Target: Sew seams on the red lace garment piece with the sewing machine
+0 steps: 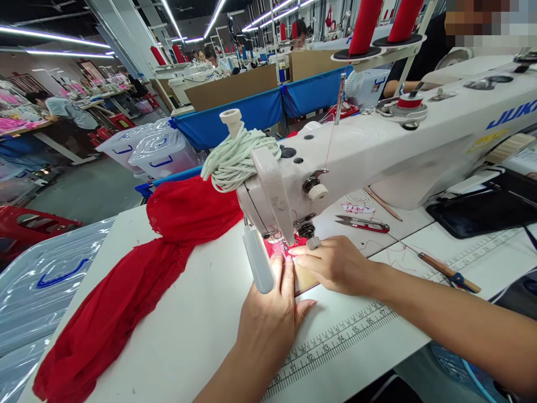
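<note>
Near the frame's centre, the left hand (267, 316) and right hand (339, 264) set fingertips on one pink-red fabric piece (273, 247) under one sewing machine (369, 148); whether pinching, I cannot tell. Two red thread cones (366, 28) stand upper right; one long red cloth (178, 252) lies left.

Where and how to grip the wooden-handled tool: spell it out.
Take the tool by the bare wood of its handle, between the metal shaft and the dark blue piece, probably from above. It lies flat, shaft pointing toward the red-handled snips; the right forearm runs along its near side, likely crowding a low approach there.
</note>
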